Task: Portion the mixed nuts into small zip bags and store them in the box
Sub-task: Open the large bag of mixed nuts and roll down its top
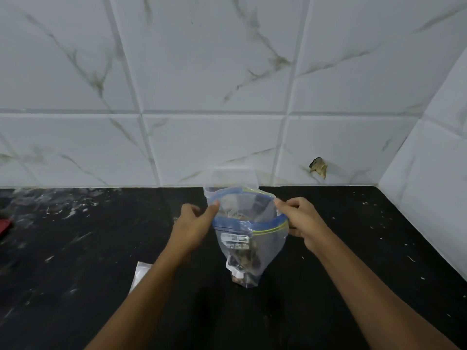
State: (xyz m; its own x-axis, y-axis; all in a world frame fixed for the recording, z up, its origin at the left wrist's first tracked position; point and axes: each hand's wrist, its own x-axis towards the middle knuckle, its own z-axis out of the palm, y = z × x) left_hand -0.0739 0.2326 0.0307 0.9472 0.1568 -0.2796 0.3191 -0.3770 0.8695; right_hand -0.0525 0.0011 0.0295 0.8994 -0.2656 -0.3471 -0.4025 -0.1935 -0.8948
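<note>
A clear zip bag (262, 251) with a blue and green zip rim stands upright on the black counter (75, 274), its mouth pulled wide. Dark mixed nuts (243, 263) lie in its bottom, behind a white label. My left hand (194, 223) pinches the rim on the left side. My right hand (300, 221) pinches the rim on the right side. Behind the bag stands a clear plastic container (231, 178), partly hidden by it. A small flat clear bag (140, 274) lies on the counter under my left forearm.
A white marble-tiled wall (227, 84) runs along the back of the counter and turns a corner at the right. A chipped hole (319, 167) marks the tile near the counter. A red object (5, 227) shows at the far left edge.
</note>
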